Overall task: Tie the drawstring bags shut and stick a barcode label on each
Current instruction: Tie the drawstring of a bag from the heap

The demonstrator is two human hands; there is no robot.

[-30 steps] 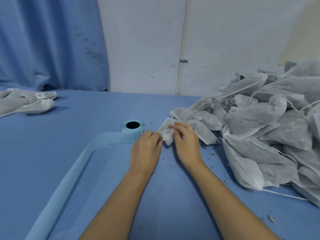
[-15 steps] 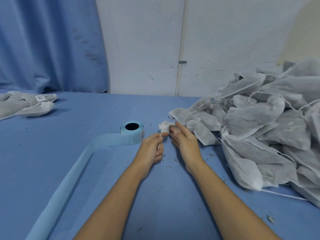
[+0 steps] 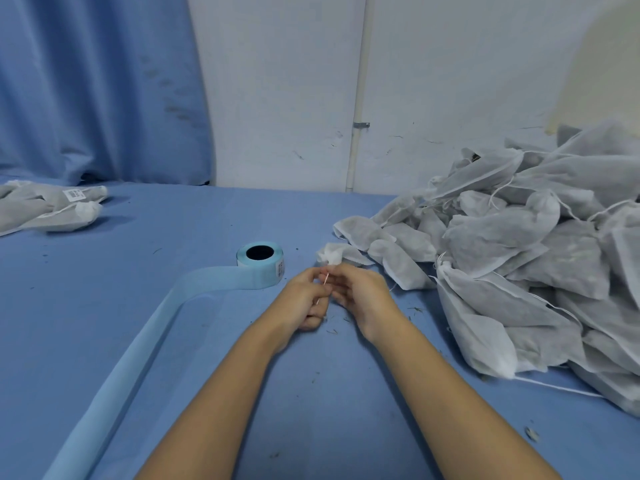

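The label roll (image 3: 260, 265) stands on the tabletop (image 3: 104, 306), just left of the hands. The left hand (image 3: 304, 299) is curled and pinches the drawstring (image 3: 325, 281). The right hand (image 3: 360, 296) appears to pinch the same cord closer to the neck. The drawstring bag (image 3: 341, 253) lies just beyond both hands, nearer the right one. Its gathered mouth points left and its long axis runs right toward the bag pile (image 3: 519, 271).

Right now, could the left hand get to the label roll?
Probably yes. The roll stands just left of the left hand, and nothing stands between them on the table. But that hand pinches the drawstring of the bag that the right hand holds, and would have to let go first.
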